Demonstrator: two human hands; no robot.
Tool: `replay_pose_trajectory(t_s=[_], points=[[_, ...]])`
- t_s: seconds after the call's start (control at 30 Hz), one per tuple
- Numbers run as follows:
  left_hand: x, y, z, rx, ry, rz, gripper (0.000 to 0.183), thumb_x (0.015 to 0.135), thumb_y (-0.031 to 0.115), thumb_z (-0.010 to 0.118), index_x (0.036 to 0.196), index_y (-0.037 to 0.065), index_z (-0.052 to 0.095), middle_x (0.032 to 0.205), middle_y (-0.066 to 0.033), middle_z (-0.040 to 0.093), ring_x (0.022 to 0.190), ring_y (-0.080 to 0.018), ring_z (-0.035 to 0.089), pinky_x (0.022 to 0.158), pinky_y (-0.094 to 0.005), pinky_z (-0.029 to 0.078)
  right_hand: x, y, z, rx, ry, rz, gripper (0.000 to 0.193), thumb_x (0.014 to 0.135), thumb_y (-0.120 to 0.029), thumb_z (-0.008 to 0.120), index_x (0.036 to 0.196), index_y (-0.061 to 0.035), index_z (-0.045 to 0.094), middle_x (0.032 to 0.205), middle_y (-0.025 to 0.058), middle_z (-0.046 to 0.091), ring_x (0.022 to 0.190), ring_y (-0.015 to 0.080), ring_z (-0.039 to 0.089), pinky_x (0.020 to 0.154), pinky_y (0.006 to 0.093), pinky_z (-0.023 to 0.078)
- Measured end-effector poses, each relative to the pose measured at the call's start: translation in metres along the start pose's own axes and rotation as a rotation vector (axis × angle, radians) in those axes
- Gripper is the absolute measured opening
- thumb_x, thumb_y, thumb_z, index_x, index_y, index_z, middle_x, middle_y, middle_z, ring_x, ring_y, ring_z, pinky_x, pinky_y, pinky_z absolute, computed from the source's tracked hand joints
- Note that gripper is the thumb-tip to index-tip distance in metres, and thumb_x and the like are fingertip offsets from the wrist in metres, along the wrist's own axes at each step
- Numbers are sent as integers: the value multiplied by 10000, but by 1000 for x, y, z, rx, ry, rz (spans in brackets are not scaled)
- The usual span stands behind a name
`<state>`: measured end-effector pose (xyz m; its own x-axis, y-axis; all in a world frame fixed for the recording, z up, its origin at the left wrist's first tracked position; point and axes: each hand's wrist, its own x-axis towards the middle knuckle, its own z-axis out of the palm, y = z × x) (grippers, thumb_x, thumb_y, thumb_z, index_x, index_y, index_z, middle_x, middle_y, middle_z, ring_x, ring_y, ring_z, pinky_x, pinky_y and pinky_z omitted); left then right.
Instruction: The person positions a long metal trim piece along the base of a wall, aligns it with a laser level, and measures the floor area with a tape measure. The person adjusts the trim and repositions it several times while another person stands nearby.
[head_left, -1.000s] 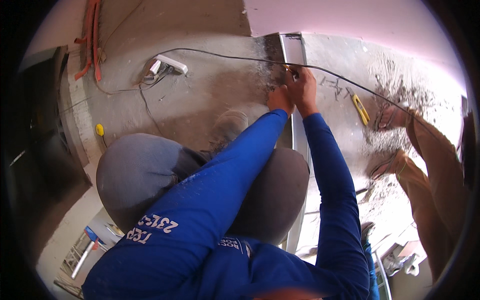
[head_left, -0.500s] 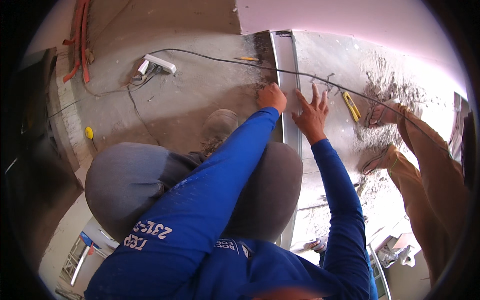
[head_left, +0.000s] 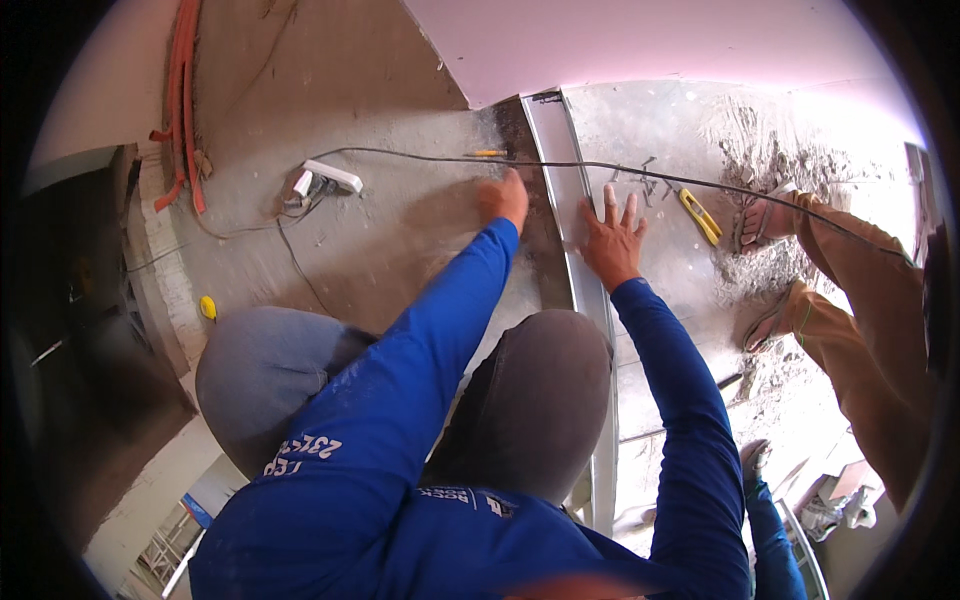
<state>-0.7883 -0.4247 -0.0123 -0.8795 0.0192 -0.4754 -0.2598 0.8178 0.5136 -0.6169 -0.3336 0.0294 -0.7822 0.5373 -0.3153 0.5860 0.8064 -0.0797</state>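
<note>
- Grey metal track (head_left: 578,250) lies on the concrete floor (head_left: 400,230), running from the foot of the pink wall board (head_left: 640,45) back toward my knees
- My right hand (head_left: 612,240) is pressed flat on the floor just beside the track's right edge, fingers spread wide, so that grip is open and holds nothing
- My left hand (head_left: 503,198) reaches out on the track's left side, close to its far end; it looks curled, but it is blurred and I cannot tell whether that grip is closed on anything
- A thin black cable (head_left: 600,166) crosses the floor over the track, just beyond both my hands
- A small yellow pencil-like thing (head_left: 487,153) lies near my left hand, just past the cable
- A yellow-handled tool (head_left: 698,215) lies on the floor to the right of my right hand, near a scatter of small dark screws (head_left: 640,180)
- A white power strip (head_left: 322,180) sits well off to the left, with orange conduit (head_left: 185,110) running up the wall behind it
- Another person's sandalled feet (head_left: 765,215) and tan trouser legs (head_left: 860,290) stand at the right, amid grey rubble (head_left: 760,160)
- My grey-trousered knees (head_left: 540,400) are bent below my blue sleeves (head_left: 420,340)
</note>
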Motion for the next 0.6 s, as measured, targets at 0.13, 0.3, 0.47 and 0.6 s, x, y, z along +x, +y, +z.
replay_pose_trajectory(t_s=[0.13,0.3,0.47,0.6], points=[[38,18,3,-102,246,-76,388,843,312,676,890,-73,682,965,-297,683,911,-419,680,805,-482,541,-3,0,0,27,-9,1,582,826,-152,567,1392,-271,499,1596,107,231,1445,466,195,1078,683,236],[68,16,17,155,78,-34,530,921,409,594,1009,-108,667,1027,-257,693,1011,-348,681,874,-397,540,-4,-1,0,38,-31,18,570,851,-153,533,1408,-264,483,1587,121,265,1442,461,215,1081,681,230],[68,13,18,144,170,-92,457,879,384,623,908,-66,689,1009,-249,696,981,-346,689,854,-413,545,-4,-2,5,45,-17,29,600,837,-181,581,1419,-273,467,1586,123,263,1437,460,230,1076,682,234],[49,26,17,-34,207,135,369,802,297,642,885,-61,669,965,-272,688,913,-386,688,815,-453,543,-4,-2,7,50,-16,25,606,832,-175,588,1419,-272,467,1575,126,282,1430,461,244,1067,685,249]])
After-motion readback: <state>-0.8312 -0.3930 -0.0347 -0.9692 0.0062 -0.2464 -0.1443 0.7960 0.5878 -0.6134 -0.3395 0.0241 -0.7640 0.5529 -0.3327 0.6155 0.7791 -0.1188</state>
